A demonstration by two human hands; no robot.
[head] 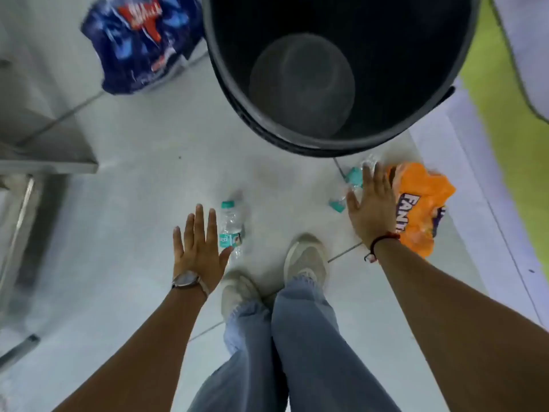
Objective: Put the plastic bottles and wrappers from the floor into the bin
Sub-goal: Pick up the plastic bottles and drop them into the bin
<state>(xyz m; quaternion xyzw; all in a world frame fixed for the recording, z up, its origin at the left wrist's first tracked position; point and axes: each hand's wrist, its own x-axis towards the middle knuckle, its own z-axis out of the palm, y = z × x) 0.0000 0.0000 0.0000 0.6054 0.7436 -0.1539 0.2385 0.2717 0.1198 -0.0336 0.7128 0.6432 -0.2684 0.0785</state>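
Both hands are spread flat with fingers apart and hold nothing: the left hand point(198, 251) hovers just beside a clear water bottle point(232, 226) with a teal cap lying on the floor point(142, 203). The right hand point(372, 203) hangs over a second, crumpled bottle point(350, 182) and beside an orange Fanta wrapper point(421, 200). The black bin point(326, 75) stands open just beyond them, with a blue wrapper point(139, 40) on the floor to its left.

Bottles point(232, 226) and wrapper point(421, 203) before bin point(237, 93)
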